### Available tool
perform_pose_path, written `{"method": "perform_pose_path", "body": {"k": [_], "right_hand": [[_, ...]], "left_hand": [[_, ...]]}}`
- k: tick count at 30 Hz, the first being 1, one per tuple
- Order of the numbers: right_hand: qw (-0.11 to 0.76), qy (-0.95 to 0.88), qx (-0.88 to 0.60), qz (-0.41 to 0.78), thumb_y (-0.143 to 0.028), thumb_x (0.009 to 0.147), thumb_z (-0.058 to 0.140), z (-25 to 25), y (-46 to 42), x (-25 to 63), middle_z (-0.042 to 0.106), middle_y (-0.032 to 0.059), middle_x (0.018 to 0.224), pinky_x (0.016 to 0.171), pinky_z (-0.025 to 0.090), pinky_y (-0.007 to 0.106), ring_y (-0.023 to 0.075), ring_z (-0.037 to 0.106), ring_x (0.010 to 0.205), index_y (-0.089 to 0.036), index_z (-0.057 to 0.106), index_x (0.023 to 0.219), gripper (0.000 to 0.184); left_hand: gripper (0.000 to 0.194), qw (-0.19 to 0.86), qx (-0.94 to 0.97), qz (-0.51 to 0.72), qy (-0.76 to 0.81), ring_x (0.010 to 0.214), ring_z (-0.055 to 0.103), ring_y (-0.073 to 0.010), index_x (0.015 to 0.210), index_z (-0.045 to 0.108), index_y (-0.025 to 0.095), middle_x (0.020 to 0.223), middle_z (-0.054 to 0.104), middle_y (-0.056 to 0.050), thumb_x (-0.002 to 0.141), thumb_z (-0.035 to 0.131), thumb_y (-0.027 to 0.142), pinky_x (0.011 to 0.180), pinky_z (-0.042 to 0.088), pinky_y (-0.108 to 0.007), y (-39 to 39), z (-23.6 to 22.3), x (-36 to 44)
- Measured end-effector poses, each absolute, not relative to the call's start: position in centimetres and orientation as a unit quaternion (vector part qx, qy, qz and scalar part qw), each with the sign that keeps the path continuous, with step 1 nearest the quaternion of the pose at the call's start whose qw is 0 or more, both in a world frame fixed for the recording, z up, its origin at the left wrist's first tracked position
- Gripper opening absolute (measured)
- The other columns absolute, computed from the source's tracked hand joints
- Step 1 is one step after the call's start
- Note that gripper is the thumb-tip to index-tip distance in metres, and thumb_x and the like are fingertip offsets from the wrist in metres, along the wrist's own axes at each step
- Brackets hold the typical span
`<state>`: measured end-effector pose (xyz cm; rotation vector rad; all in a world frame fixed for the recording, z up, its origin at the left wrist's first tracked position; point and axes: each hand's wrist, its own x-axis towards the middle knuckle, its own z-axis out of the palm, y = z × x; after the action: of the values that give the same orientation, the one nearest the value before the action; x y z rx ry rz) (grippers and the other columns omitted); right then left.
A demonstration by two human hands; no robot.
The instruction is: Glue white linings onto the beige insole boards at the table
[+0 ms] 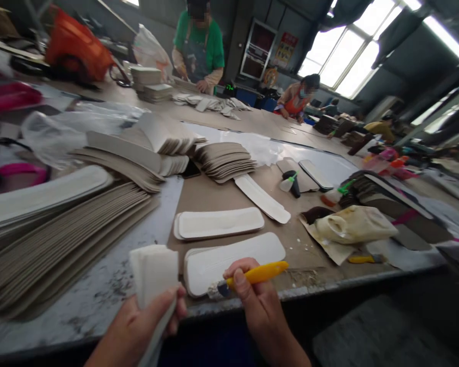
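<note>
My left hand (pixel 149 316) is closed around a sheaf of pale, long strips (pixel 155 270), fanned slightly at the top. In my right hand (pixel 258 295) is a brush with a yellow handle (pixel 262 272); its bristles point left, over the near edge of a stack of white rounded strips (pixel 237 257). Whether the bristles touch that stack I cannot tell. Just behind lies another small stack of white strips (pixel 220 224). A further white strip pile (pixel 263 199) lies at an angle beyond it.
Grey-brown board strips (pixel 61 244) fan out at left, with more stacks (pixel 225 160) behind. To the right are a stained yellowish container (pixel 352 227), a second yellow-handled brush (pixel 365 259) and green-tipped bottles (pixel 288 182). Two people (pixel 199 48) work farther along the table.
</note>
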<state>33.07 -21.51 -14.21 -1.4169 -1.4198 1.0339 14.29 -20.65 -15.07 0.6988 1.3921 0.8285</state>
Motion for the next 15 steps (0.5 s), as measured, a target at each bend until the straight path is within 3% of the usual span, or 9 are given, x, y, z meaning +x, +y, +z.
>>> {"method": "perform_pose_path", "body": {"k": [4,9,15], "right_hand": [[0.405,-0.545,-0.540,0.497,-0.050,0.091,0.043,-14.7,-20.4,30.8,0.052,0.0002,0.074,0.067,0.043,0.026,0.0135,0.051,0.070,-0.019,0.055,0.085,0.034],[0.393,-0.427,-0.460,0.672,-0.055,0.078,0.061,-15.3,-20.1,28.5,0.046,-0.0083,0.048,0.043,0.042,0.023,0.0100,0.045,0.040,-0.022,0.047,0.077,0.036],[0.439,-0.352,-0.493,0.663,-0.061,0.070,0.065,-15.9,-20.7,28.9,0.045,-0.0098,0.049,0.038,0.042,0.022,0.0089,0.043,0.038,-0.024,0.046,0.077,0.042]], "left_hand": [[0.043,0.697,0.231,0.393,0.553,0.048,0.058,-0.0158,0.069,0.070,0.011,0.061,0.069,-0.010,0.054,0.078,0.050,0.050,0.045,-0.025,-21.4,-14.1,15.8],[0.046,0.676,0.216,0.443,0.547,0.044,0.056,-0.0146,0.066,0.071,0.010,0.048,0.064,-0.006,0.047,0.084,0.050,0.047,0.045,-0.023,-21.8,-15.0,16.4],[0.043,0.688,0.227,0.430,0.539,0.058,0.065,-0.0192,0.069,0.073,0.011,0.064,0.072,-0.011,0.052,0.083,0.049,0.059,0.053,-0.026,-23.2,-18.0,17.2]]}}
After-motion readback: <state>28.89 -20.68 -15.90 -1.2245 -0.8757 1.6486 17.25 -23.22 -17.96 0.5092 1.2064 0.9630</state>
